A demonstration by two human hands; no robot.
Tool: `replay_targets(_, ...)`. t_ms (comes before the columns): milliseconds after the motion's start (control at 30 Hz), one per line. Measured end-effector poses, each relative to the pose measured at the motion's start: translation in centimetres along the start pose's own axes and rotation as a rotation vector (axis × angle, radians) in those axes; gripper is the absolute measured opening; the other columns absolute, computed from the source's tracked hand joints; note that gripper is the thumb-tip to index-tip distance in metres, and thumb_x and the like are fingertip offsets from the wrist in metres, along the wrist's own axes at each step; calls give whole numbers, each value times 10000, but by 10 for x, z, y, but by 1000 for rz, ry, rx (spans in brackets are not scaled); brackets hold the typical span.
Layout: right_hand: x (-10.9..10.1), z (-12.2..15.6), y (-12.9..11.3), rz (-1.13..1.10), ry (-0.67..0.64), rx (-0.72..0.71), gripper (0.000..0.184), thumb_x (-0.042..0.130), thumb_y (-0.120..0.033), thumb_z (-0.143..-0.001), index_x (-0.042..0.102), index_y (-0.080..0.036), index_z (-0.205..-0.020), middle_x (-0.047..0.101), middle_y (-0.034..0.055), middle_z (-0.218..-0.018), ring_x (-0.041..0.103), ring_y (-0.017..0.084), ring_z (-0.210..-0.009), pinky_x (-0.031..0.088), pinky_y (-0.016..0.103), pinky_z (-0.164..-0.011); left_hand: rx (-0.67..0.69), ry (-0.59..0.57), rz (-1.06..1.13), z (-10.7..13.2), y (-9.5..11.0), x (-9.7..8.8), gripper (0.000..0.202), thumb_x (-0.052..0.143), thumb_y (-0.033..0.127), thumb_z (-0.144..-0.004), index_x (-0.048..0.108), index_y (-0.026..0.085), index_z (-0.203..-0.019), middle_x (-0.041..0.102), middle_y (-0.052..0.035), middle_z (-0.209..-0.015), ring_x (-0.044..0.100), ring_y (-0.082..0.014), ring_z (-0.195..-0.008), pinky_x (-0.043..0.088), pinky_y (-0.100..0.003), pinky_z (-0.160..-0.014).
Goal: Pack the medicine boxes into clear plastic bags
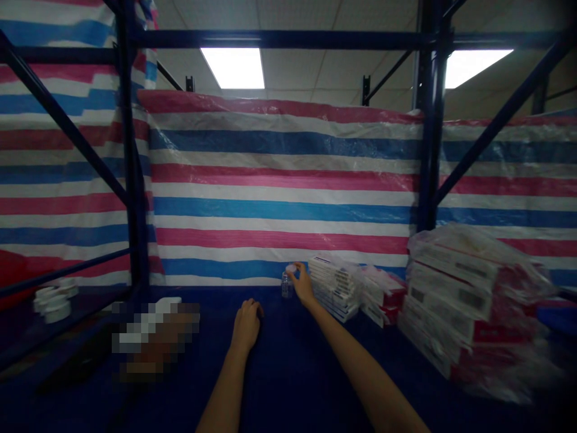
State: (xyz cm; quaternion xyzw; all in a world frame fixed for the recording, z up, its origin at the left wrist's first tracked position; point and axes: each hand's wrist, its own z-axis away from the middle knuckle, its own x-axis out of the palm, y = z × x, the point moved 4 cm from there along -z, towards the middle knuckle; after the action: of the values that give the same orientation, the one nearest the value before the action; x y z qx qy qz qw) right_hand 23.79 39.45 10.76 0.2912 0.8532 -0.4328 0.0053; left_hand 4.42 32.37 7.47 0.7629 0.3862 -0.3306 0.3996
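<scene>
At the back of the blue tabletop (293,373), a small clear bottle (286,285) with printing on it stands upright. My right hand (303,285) reaches in from its right and pinches a pale round cap (291,269) at the bottle's top. Whether the cap is seated or lifted off, I cannot tell. My left hand (247,322) rests palm down on the tabletop, left of the bottle and apart from it. Its fingers are loosely bent, with nothing visible in them.
Stacked white boxes (336,285) in clear plastic stand beside my right hand. Farther right are red and white boxes (383,291) and a large wrapped stack (464,307). White round containers (56,304) sit far left. Blue metal posts (135,180) frame a striped sheet (279,180).
</scene>
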Motion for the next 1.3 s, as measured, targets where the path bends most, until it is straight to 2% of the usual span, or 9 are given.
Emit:
replay_targets(100,5,1,18,-61,-16,43,388,465,-367,-779,410,-163,-1104,576,113,-1109,539,209,-1037,394,355,-894,1,-22,1,1,0,0,314,361,-40,-682,572,177,-768,560,-51,-908,488,-168,-942,360,-269,-831)
replay_targets(200,11,1,24,-128,-48,55,423,438,-378,-792,386,-167,-1155,568,102,-1144,546,196,-1036,408,346,-889,8,-25,7,1,1,0,337,344,-55,-670,570,173,-772,561,-54,-901,492,-164,-930,364,-264,-820)
replay_targets(367,16,1,27,-199,-92,36,363,424,-414,-804,489,-185,-1077,584,72,-1102,549,197,-1013,427,331,-860,22,-9,31,-1,1,2,314,328,-25,-726,569,167,-784,556,-63,-897,498,-161,-907,372,-262,-806)
replay_targets(567,23,-1,36,-252,-88,39,360,477,-395,-768,502,-191,-1063,595,55,-1052,554,187,-972,416,337,-872,25,-18,60,-2,-2,7,281,342,-3,-738,559,170,-786,549,-55,-887,506,-154,-894,381,-254,-799)
replay_targets(700,27,-3,42,-286,-91,54,401,539,-378,-714,497,-192,-1067,608,55,-1005,578,189,-906,443,342,-826,15,-18,69,-1,-1,6,286,334,0,-745,561,169,-786,547,-56,-889,508,-150,-899,381,-249,-801)
replay_targets(967,27,-4,42,-312,-109,51,464,612,-350,-646,528,-193,-1074,612,55,-1021,580,186,-916,437,349,-841,25,-10,87,-1,-1,6,294,329,-2,-736,557,179,-784,539,-51,-884,506,-153,-896,384,-251,-789)
replay_targets(1300,22,-3,35,-236,-109,83,404,640,-363,-585,601,-166,-935,631,54,-910,574,197,-834,435,343,-790,26,-11,93,-2,-3,9,281,345,-1,-740,556,178,-788,534,-48,-882,511,-150,-882,391,-251,-784)
